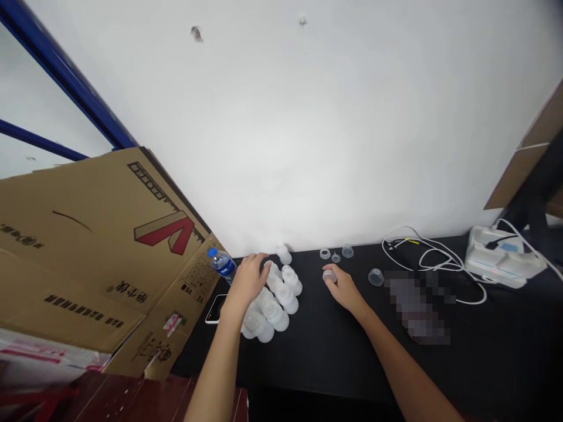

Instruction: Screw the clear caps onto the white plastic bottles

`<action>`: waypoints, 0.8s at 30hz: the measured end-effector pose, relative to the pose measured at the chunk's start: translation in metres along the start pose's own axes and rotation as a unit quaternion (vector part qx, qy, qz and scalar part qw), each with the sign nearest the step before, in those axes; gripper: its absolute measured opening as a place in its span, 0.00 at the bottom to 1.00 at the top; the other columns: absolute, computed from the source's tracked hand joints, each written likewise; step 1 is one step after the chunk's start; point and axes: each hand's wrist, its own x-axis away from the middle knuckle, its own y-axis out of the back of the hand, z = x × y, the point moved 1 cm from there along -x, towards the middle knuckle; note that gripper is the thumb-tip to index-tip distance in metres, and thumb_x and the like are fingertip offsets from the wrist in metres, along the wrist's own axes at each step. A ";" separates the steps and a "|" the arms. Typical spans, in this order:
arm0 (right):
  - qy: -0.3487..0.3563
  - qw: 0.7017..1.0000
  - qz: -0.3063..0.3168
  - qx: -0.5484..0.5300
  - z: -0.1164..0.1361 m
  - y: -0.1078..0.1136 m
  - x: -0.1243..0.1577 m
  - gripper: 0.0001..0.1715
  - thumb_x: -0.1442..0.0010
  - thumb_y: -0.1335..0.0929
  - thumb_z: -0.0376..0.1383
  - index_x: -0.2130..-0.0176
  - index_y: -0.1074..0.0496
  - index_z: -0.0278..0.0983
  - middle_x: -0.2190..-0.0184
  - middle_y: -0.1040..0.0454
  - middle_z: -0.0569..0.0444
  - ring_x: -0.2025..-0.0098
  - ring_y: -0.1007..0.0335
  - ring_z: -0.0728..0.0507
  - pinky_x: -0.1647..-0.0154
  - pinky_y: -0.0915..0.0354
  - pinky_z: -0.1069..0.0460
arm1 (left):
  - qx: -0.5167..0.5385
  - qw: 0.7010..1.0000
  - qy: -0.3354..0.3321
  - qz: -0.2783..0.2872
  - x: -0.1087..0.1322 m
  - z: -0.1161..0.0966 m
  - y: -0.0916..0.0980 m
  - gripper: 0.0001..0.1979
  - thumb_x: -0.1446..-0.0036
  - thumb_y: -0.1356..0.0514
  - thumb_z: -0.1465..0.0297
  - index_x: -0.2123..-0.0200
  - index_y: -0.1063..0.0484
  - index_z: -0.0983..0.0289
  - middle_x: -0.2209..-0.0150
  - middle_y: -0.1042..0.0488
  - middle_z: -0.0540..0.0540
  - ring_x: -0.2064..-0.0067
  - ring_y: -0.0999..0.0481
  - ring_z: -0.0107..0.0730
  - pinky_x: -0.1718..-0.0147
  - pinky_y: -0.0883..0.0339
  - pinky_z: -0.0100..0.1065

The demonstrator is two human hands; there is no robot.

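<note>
Several white bottles (275, 313) with translucent tops stand grouped on the black table. My left hand (250, 275) reaches over the back left of this group, its fingers apart; whether it touches a bottle is hard to tell. One more white bottle (284, 254) is by the wall. To the right of the group, my right hand (342, 285) pinches a small clear cap (329, 275) between thumb and fingers. Behind it lie a clear ring (325, 253), a small clear part (335, 257) and a clear cup (347, 251). Another clear cup (376, 276) sits further right.
A water bottle (223, 265) and a phone (215, 309) lie left of the group, beside a large cardboard box (109, 252). On the right are white cables (440, 258), a white device (504, 257) and a pixelated item (416, 308). A white wall (281, 129) rises behind the table (316, 357).
</note>
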 end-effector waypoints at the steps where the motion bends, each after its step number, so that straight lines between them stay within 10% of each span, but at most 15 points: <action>1: 0.002 1.000 -0.004 -0.004 0.000 0.001 0.000 0.21 0.37 0.34 0.35 0.46 0.23 0.43 0.53 0.16 0.50 0.54 0.19 0.37 0.50 0.30 0.46 | -0.028 0.997 0.047 0.061 -0.014 0.007 -0.003 0.18 0.27 0.43 0.63 0.40 0.24 0.63 0.45 0.19 0.68 0.40 0.21 0.54 0.40 0.29 0.49; 10: 0.003 1.000 -0.010 -0.015 0.005 0.005 -0.001 0.20 0.29 0.34 0.51 0.49 0.23 0.42 0.53 0.16 0.48 0.54 0.19 0.36 0.50 0.28 0.45 | -0.031 0.951 0.153 0.268 -0.091 0.016 -0.029 0.17 0.55 0.24 0.70 0.59 0.17 0.65 0.73 0.17 0.57 0.69 0.15 0.48 0.65 0.24 0.38; 15: 0.000 0.998 -0.026 -0.057 0.000 0.003 -0.005 0.24 0.24 0.41 0.52 0.49 0.23 0.42 0.54 0.16 0.47 0.57 0.18 0.37 0.50 0.27 0.44 | 0.007 0.975 0.099 0.201 -0.089 0.007 -0.001 0.19 0.39 0.32 0.65 0.46 0.21 0.64 0.63 0.16 0.57 0.60 0.15 0.41 0.57 0.24 0.35; 18: -0.028 0.995 -0.049 -0.083 -0.005 0.001 -0.009 0.27 0.24 0.44 0.51 0.47 0.23 0.41 0.52 0.17 0.46 0.62 0.19 0.39 0.53 0.25 0.44 | 0.078 0.996 -0.005 0.037 -0.069 -0.014 0.005 0.20 0.34 0.34 0.62 0.41 0.23 0.61 0.52 0.20 0.58 0.57 0.17 0.39 0.52 0.24 0.38; 24: -0.069 0.989 -0.083 -0.101 -0.018 -0.003 -0.016 0.27 0.30 0.37 0.54 0.43 0.26 0.41 0.54 0.16 0.46 0.62 0.19 0.37 0.59 0.22 0.44 | 0.176 0.979 -0.100 0.041 -0.022 -0.071 -0.053 0.15 0.41 0.29 0.66 0.51 0.19 0.60 0.59 0.24 0.53 0.65 0.22 0.35 0.56 0.23 0.39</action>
